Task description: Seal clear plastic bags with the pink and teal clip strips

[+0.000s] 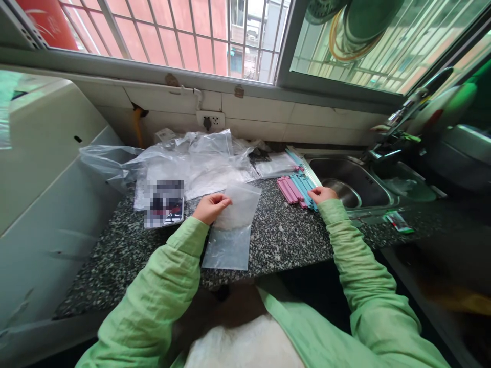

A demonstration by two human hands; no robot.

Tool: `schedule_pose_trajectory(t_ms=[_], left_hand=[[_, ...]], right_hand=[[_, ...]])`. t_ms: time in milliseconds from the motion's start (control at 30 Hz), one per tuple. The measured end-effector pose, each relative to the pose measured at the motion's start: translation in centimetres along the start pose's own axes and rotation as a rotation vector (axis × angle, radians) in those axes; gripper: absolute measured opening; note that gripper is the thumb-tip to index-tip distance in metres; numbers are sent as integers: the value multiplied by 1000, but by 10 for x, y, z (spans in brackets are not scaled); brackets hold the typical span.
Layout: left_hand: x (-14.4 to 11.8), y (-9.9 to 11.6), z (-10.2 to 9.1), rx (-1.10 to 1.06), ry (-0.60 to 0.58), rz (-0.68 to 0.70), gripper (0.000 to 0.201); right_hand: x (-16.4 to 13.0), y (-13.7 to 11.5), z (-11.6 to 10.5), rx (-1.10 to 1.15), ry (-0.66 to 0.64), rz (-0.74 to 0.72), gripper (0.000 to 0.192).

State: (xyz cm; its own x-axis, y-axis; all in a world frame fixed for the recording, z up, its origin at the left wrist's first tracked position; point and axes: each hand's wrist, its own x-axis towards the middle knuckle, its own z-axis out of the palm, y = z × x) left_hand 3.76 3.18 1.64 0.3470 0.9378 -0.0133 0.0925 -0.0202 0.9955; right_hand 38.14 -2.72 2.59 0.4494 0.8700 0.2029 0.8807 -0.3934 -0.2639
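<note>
My left hand (211, 208) pinches the edge of a clear plastic bag (240, 207) above the speckled counter. Below it, partly overlapped, a second clear bag (227, 250) lies flat near the counter's front edge. At the right, my right hand (322, 195) has its fingers closed at the end of the blue strips (303, 186), which look like bag sealing clips. Whether it grips one of them is hard to make out. Pink strips (288, 189) of the same shape lie side by side just left of the blue ones.
Behind my left hand spreads a heap of clear plastic bags (199, 163). A blurred-out flat item (164, 204) lies on the counter (280, 240). More packed bags (276, 164) rest by the steel sink (345, 166). A small packet (399, 222) sits at the right.
</note>
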Motion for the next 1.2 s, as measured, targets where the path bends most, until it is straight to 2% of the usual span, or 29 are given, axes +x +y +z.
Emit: schedule_pose_trajectory(t_ms=[167, 433, 500, 567, 633, 733, 867, 933, 1033, 1100, 1200], left_hand=[[1, -2, 0, -6, 9, -3, 23], [1, -1, 0, -9, 4, -11, 26], [1, -1, 1, -13, 16, -14, 27], [2, -3, 2, -3, 32, -10, 28], [3, -5, 3, 20, 47, -1, 29], [4, -6, 3, 41, 57, 15, 28], [3, -3, 2, -18, 28, 3, 27], [2, -2, 2, -51, 1, -12, 27], [2, -2, 1, -72, -38, -18, 28], [2, -3, 2, -76, -56, -13, 28], [3, -2, 2, -77, -61, -4, 27]], right_hand=[[5, -3, 7, -80, -45, 45, 30], [10, -15, 4, -174, -128, 164, 26], [8, -16, 4, -143, -106, 167, 26], [6, -16, 2, -88, -31, 141, 26], [2, -19, 0, -12, 73, 68, 26], [-3, -33, -5, 112, 190, -122, 24], [-12, -71, -4, 311, 213, -470, 19], [-16, -92, 0, 426, 164, -612, 18], [-18, -115, 10, 594, 20, -774, 16], [-18, -124, 18, 694, -101, -811, 16], [-18, -126, 29, 773, -272, -793, 17]])
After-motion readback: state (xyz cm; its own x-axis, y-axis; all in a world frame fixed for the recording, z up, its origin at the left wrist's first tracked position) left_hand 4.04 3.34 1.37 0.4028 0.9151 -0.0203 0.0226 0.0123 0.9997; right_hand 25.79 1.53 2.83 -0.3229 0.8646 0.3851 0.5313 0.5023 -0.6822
